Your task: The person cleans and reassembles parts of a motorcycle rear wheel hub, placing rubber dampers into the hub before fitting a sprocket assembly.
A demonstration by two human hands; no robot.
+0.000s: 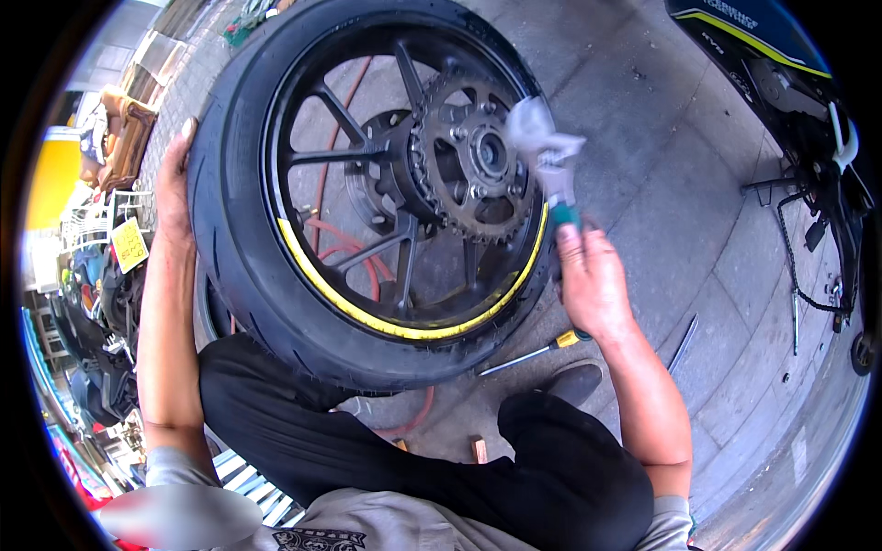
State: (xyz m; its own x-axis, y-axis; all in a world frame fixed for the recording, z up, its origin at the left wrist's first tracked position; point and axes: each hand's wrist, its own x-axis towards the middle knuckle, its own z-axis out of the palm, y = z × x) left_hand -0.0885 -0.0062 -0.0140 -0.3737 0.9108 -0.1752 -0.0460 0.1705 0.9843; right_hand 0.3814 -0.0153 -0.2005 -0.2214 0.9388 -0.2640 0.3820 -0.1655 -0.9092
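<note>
A motorcycle wheel (276,317) with a black tyre, dark spokes and a yellow rim stripe stands tilted before my knees. Its toothed sprocket (448,197) faces up and right. Against the tyre's left side rests my left hand (175,188), its visible fingers stretched along the rubber; some of it is hidden. My right hand (593,280) is closed round the green handle of an adjustable wrench (556,174). The wrench's silver head is motion-blurred and overlaps the wheel's right rim; I cannot tell whether it touches.
A screwdriver (542,351) with a yellow handle lies on the paving by my shoe (571,384). A thin metal rod (683,344) lies to its right. Red hose (372,271) runs behind the wheel. A motorcycle (781,101) stands at right, furniture (119,138) at far left.
</note>
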